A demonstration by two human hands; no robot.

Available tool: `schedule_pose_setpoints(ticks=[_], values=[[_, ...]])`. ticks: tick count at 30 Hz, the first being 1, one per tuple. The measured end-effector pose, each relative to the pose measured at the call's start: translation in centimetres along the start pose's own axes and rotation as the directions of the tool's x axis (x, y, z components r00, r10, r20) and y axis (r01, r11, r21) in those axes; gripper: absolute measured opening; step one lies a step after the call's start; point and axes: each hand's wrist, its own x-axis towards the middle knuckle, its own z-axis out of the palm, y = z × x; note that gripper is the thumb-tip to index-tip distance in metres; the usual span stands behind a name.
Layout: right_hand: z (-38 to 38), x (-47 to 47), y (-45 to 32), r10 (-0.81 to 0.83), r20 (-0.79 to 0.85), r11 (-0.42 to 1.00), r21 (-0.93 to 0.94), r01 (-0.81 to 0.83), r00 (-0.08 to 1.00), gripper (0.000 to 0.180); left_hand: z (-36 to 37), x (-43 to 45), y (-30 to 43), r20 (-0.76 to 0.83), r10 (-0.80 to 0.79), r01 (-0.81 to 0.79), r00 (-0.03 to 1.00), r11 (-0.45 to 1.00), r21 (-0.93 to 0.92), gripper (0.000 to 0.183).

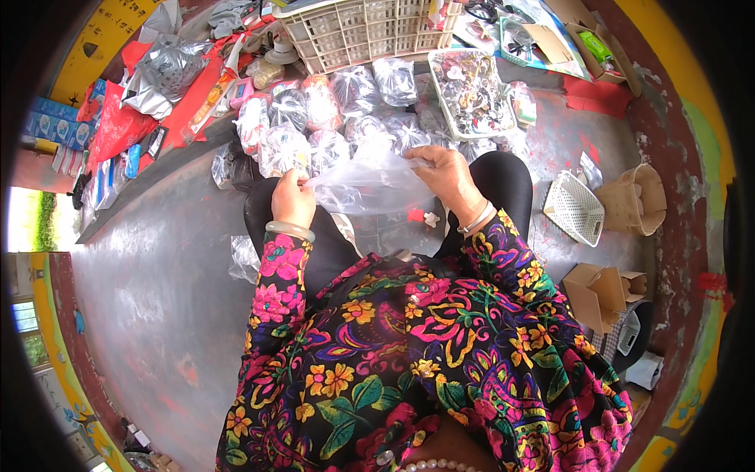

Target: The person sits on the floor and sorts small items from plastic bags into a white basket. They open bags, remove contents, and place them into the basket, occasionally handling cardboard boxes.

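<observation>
A clear plastic bag [371, 187] is stretched between my hands, above my knees, and looks flat. My left hand [292, 199] pinches one end of it. At the other end, my right hand [447, 177] grips it between thumb and fingers. Just beyond the bag lie several filled, knotted clear plastic bags [284, 148] in rows on the floor. A white plastic basket [437, 97] full of small mixed items, perhaps hair accessories, rests among them at the right.
A large beige plastic crate [365, 35] stands behind the filled bags. To the right are a white perforated basket [573, 207], a brown paper-like container [649, 200] and an open cardboard box [596, 295]. Red plastic bags [121, 127] and packages lie at the upper left.
</observation>
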Motion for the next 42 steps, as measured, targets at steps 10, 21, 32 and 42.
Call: schedule_pose_setpoints(ticks=[10,21,32,42], values=[[-1.8,0.4,-1.1,-0.003,-0.134,0.818,0.569,0.08,0.991,0.026,-0.4,-1.3,0.1,0.106,0.036,-0.044,0.994,0.996,0.078,0.013],[-2.8,-0.3,-2.9,0.116,0.194,0.814,0.544,-0.205,0.974,0.016,-2.5,-0.9,1.4,0.493,-0.356,0.607,0.794,0.413,-0.679,0.024],[-2.5,0.2,-1.4,0.032,0.149,0.661,0.739,-0.133,0.988,0.02,-1.4,-1.2,-0.1,0.754,-0.207,0.744,0.623,-0.139,-0.653,0.02],[-3.4,0.5,0.2,0.285,0.252,0.302,0.892,-0.337,0.925,0.013,-1.1,-1.4,0.9,0.804,-0.074,0.788,0.59,-0.165,-0.593,0.021]])
